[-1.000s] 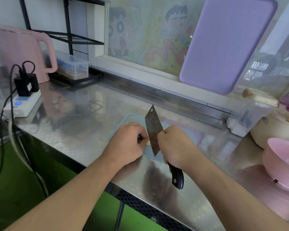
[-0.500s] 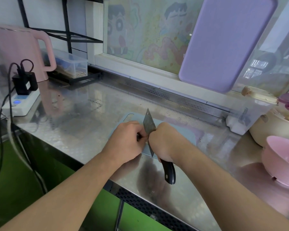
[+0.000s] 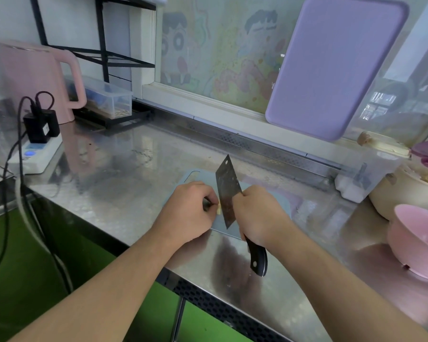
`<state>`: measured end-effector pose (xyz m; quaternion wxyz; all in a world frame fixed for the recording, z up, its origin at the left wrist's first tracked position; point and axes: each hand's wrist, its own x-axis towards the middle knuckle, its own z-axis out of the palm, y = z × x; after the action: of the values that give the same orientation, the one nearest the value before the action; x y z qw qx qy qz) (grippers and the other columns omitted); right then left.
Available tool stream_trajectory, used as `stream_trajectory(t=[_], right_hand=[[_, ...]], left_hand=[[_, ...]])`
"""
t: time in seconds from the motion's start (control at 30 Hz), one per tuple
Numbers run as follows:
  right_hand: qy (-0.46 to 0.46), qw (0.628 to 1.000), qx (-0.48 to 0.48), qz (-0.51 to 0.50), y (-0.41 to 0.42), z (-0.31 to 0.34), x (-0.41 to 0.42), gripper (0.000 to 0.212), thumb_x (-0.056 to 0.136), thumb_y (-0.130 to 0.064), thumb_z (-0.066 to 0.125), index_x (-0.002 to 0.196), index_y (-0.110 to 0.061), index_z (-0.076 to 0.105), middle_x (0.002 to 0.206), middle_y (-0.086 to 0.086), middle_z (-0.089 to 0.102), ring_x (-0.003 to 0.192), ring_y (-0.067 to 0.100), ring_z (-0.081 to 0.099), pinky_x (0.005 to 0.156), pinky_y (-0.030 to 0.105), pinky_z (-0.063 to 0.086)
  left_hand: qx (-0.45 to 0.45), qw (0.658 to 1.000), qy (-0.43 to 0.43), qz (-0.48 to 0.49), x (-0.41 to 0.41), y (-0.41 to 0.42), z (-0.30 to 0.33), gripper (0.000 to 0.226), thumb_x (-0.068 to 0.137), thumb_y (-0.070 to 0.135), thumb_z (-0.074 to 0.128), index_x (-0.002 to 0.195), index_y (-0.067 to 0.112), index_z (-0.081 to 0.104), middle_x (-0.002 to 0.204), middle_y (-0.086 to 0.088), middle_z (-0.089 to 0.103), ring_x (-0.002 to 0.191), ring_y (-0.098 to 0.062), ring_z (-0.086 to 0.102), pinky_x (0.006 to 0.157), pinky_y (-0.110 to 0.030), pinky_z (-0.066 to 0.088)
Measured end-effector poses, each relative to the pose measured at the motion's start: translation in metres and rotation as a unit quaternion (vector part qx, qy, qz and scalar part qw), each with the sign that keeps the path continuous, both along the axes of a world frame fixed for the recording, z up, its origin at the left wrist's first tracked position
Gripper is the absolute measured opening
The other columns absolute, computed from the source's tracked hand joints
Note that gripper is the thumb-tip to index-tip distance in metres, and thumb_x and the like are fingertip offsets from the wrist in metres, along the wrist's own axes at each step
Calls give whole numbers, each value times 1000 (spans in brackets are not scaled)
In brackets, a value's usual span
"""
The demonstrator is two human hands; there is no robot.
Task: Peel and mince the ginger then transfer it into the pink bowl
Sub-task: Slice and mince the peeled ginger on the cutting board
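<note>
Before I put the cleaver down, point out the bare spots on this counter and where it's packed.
Bare steel lies between the power strip and the grey cutting board, and at the front edge between the board and the pink bowl. Crowded: the right end, where bowl, cream pot and clear container cluster, and the board itself, under the left hand, ginger and cleaver.

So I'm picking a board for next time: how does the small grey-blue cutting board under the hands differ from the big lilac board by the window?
The small grey-blue cutting board lies flat on the steel counter; the big lilac board stands leaning against the window. The grey-blue one looks smaller. It is in use, under both hands and the cleaver; the lilac one sits idle. Both are rounded-corner rectangles.
</note>
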<state>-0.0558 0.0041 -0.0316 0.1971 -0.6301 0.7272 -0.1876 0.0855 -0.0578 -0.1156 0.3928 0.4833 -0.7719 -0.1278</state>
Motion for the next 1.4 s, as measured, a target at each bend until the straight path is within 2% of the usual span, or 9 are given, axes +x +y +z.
stream_trajectory(t=[0.4,0.5,0.57,0.67,0.83,1.1,1.17,1.23,1.4], right_hand=[[96,993,23,63,-1,1,-1,31,105,-11,42,115,6,65,85,11,57,91,33,62,92,49,59],[136,987,20,88,1,4,4,23,106,-10,44,110,-2,65,73,1,43,74,25,53,68,38,54],[172,980,15,96,7,13,13,15,106,-9,49,93,-13,56,70,-1,37,61,16,33,49,27,26],[263,957,35,116,2,15,20,31,103,-5,52,74,-14,48,65,1,45,57,14,31,48,26,19],[233,965,56,106,-6,9,25,42,102,-4,52,63,-14,41,61,-3,41,57,14,32,52,27,29],[109,991,76,3,3,15,13,25,101,-3,51,78,-8,46,71,1,34,59,15,26,46,23,19],[24,998,60,-6,2,8,6,21,103,-7,47,83,-3,52,73,3,40,64,21,42,54,24,40],[-15,999,30,-6,0,6,2,27,105,-12,41,105,5,62,80,9,54,80,33,61,80,37,60],[-7,999,37,15,2,9,1,33,105,-11,41,117,9,64,90,17,60,106,45,71,92,49,61]], left_hand=[[-5,1000,-3,-4,0,0,-1,12,86,13,74,83,25,76,87,13,66,83,-6,61,75,-24,52],[-9,1000,-8,-2,-1,-1,-2,12,85,12,73,81,23,75,86,13,65,81,-6,61,73,-21,49],[-8,1000,-13,-2,-1,-1,-2,14,83,10,72,78,23,74,84,13,65,79,-6,59,68,-13,42],[-7,1000,-9,-3,-1,0,-1,17,80,7,70,73,22,70,80,12,62,75,-6,56,63,-12,35],[5,1000,-7,-10,0,1,2,19,78,5,68,73,23,68,77,15,59,73,2,53,62,-9,35],[28,1000,3,5,2,4,3,16,83,12,72,83,28,72,81,18,60,77,3,55,61,-10,37],[34,999,0,14,1,4,3,15,84,14,73,85,29,73,83,19,61,77,2,55,61,-10,35],[35,999,0,20,1,3,3,15,84,15,73,85,30,74,84,19,61,78,2,55,61,-11,36],[42,999,8,24,1,4,3,14,84,14,73,85,28,74,81,19,61,74,1,55,58,-11,35]])
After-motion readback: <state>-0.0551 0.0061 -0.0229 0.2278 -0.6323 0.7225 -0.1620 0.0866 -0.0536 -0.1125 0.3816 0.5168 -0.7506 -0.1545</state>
